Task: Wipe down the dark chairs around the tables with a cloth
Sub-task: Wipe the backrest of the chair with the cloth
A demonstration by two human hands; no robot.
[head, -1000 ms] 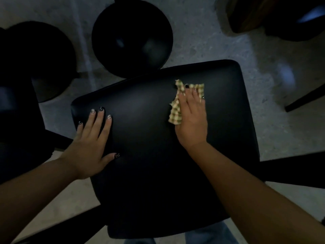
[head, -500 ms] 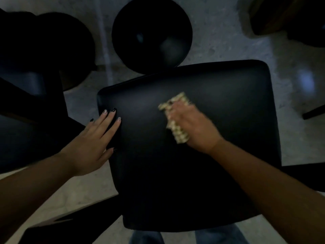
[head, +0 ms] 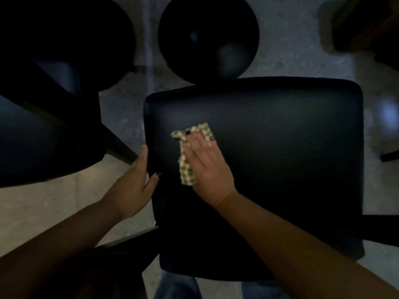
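A dark square chair seat (head: 280, 169) fills the middle of the head view. My right hand (head: 207, 167) lies flat on a checked green-and-cream cloth (head: 187, 156) and presses it onto the seat's left part with straight fingers. My left hand (head: 136, 182) grips the seat's left edge, thumb on top and fingers wrapped over the side out of sight.
A round dark stool (head: 208, 37) stands just beyond the seat. Another dark chair (head: 43, 134) sits at the left, and a dark round shape (head: 64, 39) lies behind it. Dark furniture (head: 367, 24) fills the top right corner. Pale speckled floor (head: 54, 203) surrounds everything.
My right hand has swept the cloth leftward across the seat. My left hand has slid off the seat top to hold its left edge. The view shifted left.
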